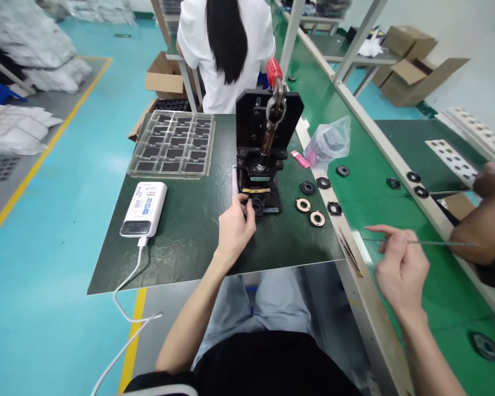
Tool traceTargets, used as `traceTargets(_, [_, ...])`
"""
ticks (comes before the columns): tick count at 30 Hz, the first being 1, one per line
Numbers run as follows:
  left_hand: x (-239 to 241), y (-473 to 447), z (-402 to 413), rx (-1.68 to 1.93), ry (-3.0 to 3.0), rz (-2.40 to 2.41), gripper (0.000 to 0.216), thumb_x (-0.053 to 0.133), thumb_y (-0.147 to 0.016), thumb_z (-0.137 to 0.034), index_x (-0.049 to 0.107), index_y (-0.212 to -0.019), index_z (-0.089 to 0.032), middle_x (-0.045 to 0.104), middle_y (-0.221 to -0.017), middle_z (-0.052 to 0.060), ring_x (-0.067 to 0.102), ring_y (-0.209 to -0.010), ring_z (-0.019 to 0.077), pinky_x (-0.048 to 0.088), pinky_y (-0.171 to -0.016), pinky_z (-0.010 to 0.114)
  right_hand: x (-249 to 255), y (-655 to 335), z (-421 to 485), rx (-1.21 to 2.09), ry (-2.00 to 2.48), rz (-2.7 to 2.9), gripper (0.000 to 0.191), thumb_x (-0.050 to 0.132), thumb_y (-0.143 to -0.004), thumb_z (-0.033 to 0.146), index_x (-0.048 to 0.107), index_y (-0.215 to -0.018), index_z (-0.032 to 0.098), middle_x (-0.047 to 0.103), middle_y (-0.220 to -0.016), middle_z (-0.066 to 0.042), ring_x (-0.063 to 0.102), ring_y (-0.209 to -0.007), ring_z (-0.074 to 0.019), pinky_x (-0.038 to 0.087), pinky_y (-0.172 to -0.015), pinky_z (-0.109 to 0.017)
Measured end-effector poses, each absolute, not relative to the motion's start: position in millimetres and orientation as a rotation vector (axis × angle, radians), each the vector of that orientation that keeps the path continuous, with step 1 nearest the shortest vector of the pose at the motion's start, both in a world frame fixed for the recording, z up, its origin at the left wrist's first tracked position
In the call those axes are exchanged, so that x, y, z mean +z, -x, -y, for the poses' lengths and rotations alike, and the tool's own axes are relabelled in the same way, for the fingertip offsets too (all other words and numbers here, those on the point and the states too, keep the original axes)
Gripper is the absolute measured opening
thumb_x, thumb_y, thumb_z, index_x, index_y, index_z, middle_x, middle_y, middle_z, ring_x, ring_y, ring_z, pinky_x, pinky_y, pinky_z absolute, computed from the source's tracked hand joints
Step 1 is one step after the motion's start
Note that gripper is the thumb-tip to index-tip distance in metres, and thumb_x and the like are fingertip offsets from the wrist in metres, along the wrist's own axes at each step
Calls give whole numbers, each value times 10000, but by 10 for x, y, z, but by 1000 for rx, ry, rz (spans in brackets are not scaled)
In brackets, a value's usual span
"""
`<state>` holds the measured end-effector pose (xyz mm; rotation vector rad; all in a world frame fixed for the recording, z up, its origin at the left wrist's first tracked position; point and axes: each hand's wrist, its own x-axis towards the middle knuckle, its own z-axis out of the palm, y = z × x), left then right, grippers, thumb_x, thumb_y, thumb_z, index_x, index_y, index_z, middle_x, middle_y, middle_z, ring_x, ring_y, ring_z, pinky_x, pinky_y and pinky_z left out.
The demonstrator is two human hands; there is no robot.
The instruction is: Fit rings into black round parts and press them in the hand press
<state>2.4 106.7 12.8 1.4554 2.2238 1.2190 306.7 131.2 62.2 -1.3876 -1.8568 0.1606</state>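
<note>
My left hand [237, 225] reaches to the foot of a black toggle press [268, 126] with a red handle grip. Its thumb and index finger pinch a small black ring-shaped part [256, 207] at the front of the press base. Just behind that part a yellow strip [256, 190] crosses the press. Over the green conveyor, my right hand [402, 269] is closed around a thin metal rod [441, 243], held level, with the index finger stretched to the left. A pair of tweezers [348, 250] lies on the conveyor's edge rail, left of this hand.
A clear compartment tray [171, 144] and a white power bank [144, 209] with a cable sit left of the press. Black rings [307, 188] and copper-faced rings [317, 219] lie to its right, near a plastic bag [329, 143]. A co-worker's arm [484, 220] rests at far right.
</note>
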Motion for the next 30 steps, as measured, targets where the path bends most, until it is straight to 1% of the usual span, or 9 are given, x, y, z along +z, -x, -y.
traceTargets(3, [70,-33,-899,1165,-1441,-2125,210,535,-980,-245,560,-1185,-208,607,-633,-61,629,-540,157,434,-596,253,489,-2756,-1096,415,1385,1577,540,381,-1088,564,692,-909,160,519,-679,3,477,-585,-123,367,-578,-285])
traceTargets(7, [28,-5,-639,1023,-1568,-1941,211,513,-1014,-274,540,-1214,-211,624,-667,-60,631,-545,147,453,-587,250,329,-2398,-1015,781,1286,1316,513,473,-1050,604,604,-802,175,485,-654,29,492,-548,-96,387,-532,-247])
traceTargets(9, [42,20,-538,963,-1685,-1929,216,499,-1039,-298,539,-1230,-206,652,-720,-35,671,-634,168,496,-640,271,287,-2269,-1050,969,1215,1282,482,505,-1041,592,578,-793,185,489,-670,30,498,-555,-93,394,-522,-235])
traceTargets(11, [65,35,-457,969,-1794,-2025,246,510,-1050,-338,542,-1247,-195,705,-874,34,710,-814,212,547,-752,321,259,-2176,-1106,1087,1161,1320,422,562,-1022,562,583,-821,192,509,-702,27,508,-573,-92,417,-531,-232])
traceTargets(13, [78,19,-395,1013,-1862,-2180,293,555,-1036,-368,545,-1260,-179,715,-1069,117,695,-1003,271,566,-874,393,228,-2109,-1156,1130,1128,1403,358,602,-1008,530,609,-874,197,535,-732,20,521,-589,-96,447,-552,-237])
traceTargets(15, [66,-40,-360,1040,-1890,-2278,367,622,-1003,-396,539,-1282,-172,698,-1174,157,660,-1099,309,565,-936,441,182,-2057,-1186,1132,1120,1471,331,586,-1018,512,625,-917,199,560,-754,9,530,-598,-102,469,-564,-245])
traceTargets(19, [-12,-205,-393,1024,-1934,-2223,448,711,-954,-389,519,-1308,-193,716,-1154,125,658,-1072,301,588,-911,432,64,-1988,-1193,1145,1127,1503,359,541,-1033,533,621,-928,199,573,-750,1,531,-599,-111,484,-559,-248])
traceTargets(26, [-8,-50,-512,1056,-1852,-1813,456,732,-891,-136,533,-1292,-222,739,-1219,84,659,-1150,252,612,-910,392,-25,-2001,-1194,1163,1123,1503,366,527,-1040,540,605,-928,200,560,-741,7,530,-591,-109,488,-556,-245])
traceTargets(30, [-7,18,-491,1083,-1781,-1802,495,766,-869,-161,532,-1300,-227,728,-1260,92,676,-1150,246,620,-874,379,6,-1986,-1202,1161,1096,1549,366,534,-1041,531,626,-937,192,579,-753,-3,526,-591,-106,488,-558,-243])
